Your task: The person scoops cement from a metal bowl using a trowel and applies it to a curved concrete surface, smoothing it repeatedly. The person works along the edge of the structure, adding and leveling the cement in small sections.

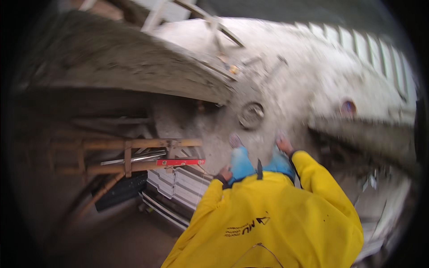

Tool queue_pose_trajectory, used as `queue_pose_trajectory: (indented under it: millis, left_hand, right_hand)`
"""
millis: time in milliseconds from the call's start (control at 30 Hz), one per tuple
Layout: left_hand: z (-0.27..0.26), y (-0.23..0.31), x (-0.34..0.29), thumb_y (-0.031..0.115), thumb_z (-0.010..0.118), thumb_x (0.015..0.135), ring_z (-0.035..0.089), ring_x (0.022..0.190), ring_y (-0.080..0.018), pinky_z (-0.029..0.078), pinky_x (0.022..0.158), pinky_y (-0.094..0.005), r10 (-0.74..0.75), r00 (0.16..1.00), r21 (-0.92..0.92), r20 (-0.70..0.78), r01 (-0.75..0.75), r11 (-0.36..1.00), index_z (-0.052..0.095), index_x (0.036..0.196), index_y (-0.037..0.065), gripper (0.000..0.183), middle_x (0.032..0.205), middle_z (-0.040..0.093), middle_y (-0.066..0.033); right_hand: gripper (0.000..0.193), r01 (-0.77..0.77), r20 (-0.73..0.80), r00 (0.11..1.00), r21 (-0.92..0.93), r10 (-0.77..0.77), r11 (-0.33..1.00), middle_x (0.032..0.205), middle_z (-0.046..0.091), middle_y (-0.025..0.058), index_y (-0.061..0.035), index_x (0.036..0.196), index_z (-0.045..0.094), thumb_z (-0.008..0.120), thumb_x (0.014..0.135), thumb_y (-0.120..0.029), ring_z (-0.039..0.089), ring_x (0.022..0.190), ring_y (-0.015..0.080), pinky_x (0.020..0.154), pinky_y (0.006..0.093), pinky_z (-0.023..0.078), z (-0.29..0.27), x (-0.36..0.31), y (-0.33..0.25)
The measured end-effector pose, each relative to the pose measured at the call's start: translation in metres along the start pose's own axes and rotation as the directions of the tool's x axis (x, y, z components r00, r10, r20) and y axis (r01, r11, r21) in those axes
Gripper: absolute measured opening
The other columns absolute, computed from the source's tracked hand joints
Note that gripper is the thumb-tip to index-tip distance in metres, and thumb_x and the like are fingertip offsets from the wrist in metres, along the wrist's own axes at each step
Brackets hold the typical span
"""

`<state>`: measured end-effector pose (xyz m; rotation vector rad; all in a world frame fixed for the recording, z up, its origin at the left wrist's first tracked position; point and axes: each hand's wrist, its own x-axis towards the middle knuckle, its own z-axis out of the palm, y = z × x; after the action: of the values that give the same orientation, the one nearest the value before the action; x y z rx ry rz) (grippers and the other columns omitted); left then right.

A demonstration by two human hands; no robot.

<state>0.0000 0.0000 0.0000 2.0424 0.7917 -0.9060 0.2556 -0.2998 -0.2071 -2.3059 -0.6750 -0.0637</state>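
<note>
Bucket (251, 115): round and grey, seen from above, with a dark rim and a paler inside; blurred, so its contents cannot be told; on the floor (295, 85), just ahead of the feet.
Red level (181, 162): a long, straight, slim bar with small pale marks; lies along the wooden frame (103, 145), on the person's left.
Left hand (225, 173): low beside the blue trousers (241, 163), nearest the red level; fingers look bent, but I cannot tell whether it holds anything.
Right hand (284, 145): farther forward, by the other trouser leg; too blurred to tell its grip.
Beside the level: shiny metal bars (143, 157) on the frame, pale ribbed boards (183, 183) below it.
Farther out: a rough grey slab (120, 58) at upper left, a white ribbed panel (348, 39) at upper right.
</note>
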Motion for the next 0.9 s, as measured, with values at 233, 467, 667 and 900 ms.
queue_pose_trajectory:
  millis: [233, 467, 667, 900]
  left_hand:
    - [-0.068, -0.008, 0.054, 0.016, 0.058, 0.08, 0.056, 0.12, -0.0418, 0.044, 0.104, -0.0426, -0.107, 0.923, 0.285, 0.37, -0.003, 0.959, 0.049, 0.133, 0.003, 0.055, 0.126, 0.06, -0.0271]
    - [-0.019, -0.092, 0.111, 0.029, 0.066, 0.083, 0.046, 0.127, -0.0407, 0.039, 0.106, -0.0478, 0.023, 0.975, 0.345, 0.223, -0.101, 0.933, 0.043, 0.135, 0.003, 0.063, 0.133, 0.05, -0.0273]
    - [-0.007, -0.113, 0.168, 0.035, 0.071, 0.079, 0.042, 0.125, -0.0449, 0.039, 0.106, -0.0519, 0.174, 0.984, 0.349, -0.049, -0.146, 0.926, 0.045, 0.134, 0.006, 0.068, 0.133, 0.043, -0.0221]
    - [0.002, -0.094, 0.19, 0.035, 0.07, 0.078, 0.042, 0.128, -0.04, 0.047, 0.095, -0.0556, -0.04, 0.988, 0.588, 0.146, -0.055, 0.807, 0.056, 0.126, 0.015, 0.054, 0.135, 0.043, -0.0177]
  right_hand:
    - [0.033, -0.881, 0.376, 0.371, -0.146, 0.849, 0.45, 0.11, 0.067, 0.0233, -0.0051, 0.114, 0.065, 0.061, 0.088, -0.026, 0.063, 0.108, 0.0394, 0.094, 0.0458, 0.048, -0.062, 0.015, -0.052]
    - [0.043, -0.647, 0.346, 0.623, -0.277, 0.701, 0.711, 0.132, 0.055, 0.0191, -0.0052, 0.127, 0.055, 0.061, 0.088, -0.023, 0.05, 0.123, 0.0386, 0.099, 0.0483, 0.043, 0.071, 0.109, -0.048]
    - [0.03, -0.104, 0.352, 0.857, -0.599, 0.378, 0.794, 0.12, 0.059, 0.0118, -0.0111, 0.117, 0.066, 0.053, 0.092, -0.02, 0.057, 0.111, 0.0295, 0.086, 0.0492, 0.048, 0.216, 0.16, 0.018]
    - [0.024, -0.025, 0.407, 0.675, -0.821, 0.615, 0.571, 0.096, 0.064, 0.0063, -0.0123, 0.108, 0.067, 0.055, 0.09, -0.022, 0.064, 0.085, 0.025, 0.062, 0.049, 0.051, 0.28, 0.152, 0.058]
